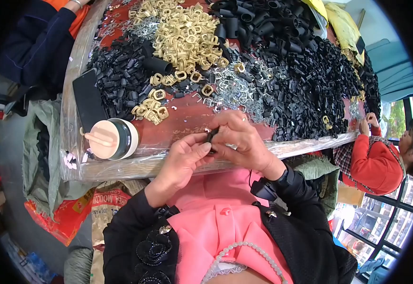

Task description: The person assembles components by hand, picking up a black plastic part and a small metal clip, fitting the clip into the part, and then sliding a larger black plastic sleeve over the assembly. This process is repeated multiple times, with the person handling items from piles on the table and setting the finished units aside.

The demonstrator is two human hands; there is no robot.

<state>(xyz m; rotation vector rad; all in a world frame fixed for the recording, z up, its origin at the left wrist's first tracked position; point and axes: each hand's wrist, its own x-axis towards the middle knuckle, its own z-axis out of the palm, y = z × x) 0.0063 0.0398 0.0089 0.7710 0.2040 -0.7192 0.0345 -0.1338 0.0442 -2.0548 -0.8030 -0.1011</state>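
Note:
Close to the table's front edge, my left hand (183,158) and my right hand (246,146) meet. Both are closed, fingertips pinched around a small black part (210,137), mostly covered by the fingers; its exact kind cannot be made out. Just beyond my hands lie bent silver metal clips (232,85) in a loose heap. Gold-coloured square loops (185,40) are piled further back, with a smaller group of gold loops (150,111) to the left. Small black pieces (306,94) spread widely on the right, and another heap of black pieces (116,75) lies on the left.
A lidded jar (109,138) stands at the table's front left corner, beside a flat black slab (88,97). Black tubes (263,19) are heaped at the back. Another person's red sleeve (372,163) shows at right, a dark sleeve (38,45) at left. Sacks (45,156) flank the table.

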